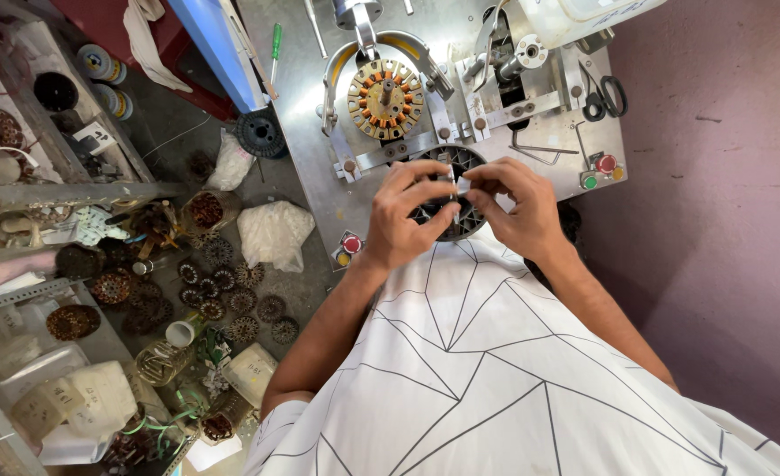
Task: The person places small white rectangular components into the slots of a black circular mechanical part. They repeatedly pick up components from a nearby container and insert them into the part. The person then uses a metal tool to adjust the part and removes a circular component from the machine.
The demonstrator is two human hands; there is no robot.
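Dark toothed stator core (460, 189) at frame centre, held over the metal table (310, 115) — left hand (407, 216) and right hand (518, 207) both pinch it, steadying it near the wound stator (386, 99).

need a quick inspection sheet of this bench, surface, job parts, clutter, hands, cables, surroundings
surface: grey metal machine table with red, green and yellow push buttons.
job's things: small pale piece pinched over a dark slotted ring; copper-wound stator mounted behind.
clutter: black scissors, green-handled tool, wire hook.
grippers: left hand and right hand both in a fingertip grip on the pale piece.
cables: green wires low left.
surroundings: floor pile of wound cores, white bags, shelves, purple wall.
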